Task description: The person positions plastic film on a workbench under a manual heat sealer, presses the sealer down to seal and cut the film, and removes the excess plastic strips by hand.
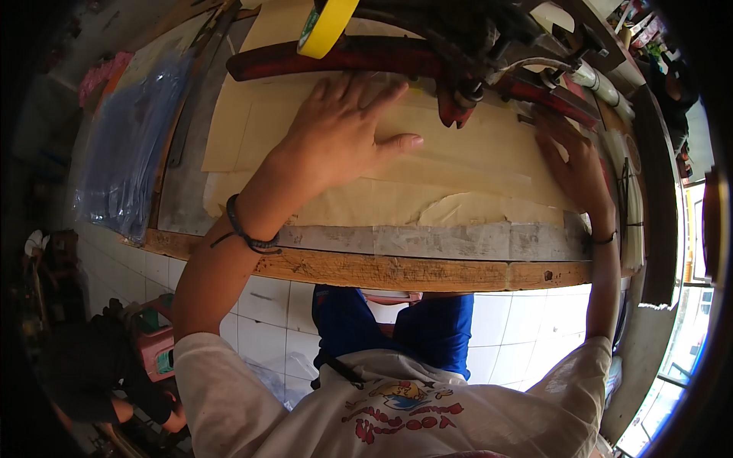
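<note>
My left hand [336,137] lies palm down with its fingers spread on a tan, paper-like sheet [473,168]. Its fingertips reach the long red metal arm [397,57] of a machine. At the right end of the sheet, my right hand [573,160] rests with fingers stretched forward beside the machine's dark red base [550,98]. Shadow partly hides those fingertips, and no held object shows in either hand. The sheet has a torn, wrinkled near edge. Between my hands, a forked red tip [456,114] points down over it.
A roll of yellow tape [327,27] hangs on the red arm. Clear plastic sheets [130,153] lie at the table's left. The wooden table edge [382,267] runs before me. Bundled pale strips [632,198] stand at the right. Another person [99,374] crouches at lower left near a pink stool [156,351].
</note>
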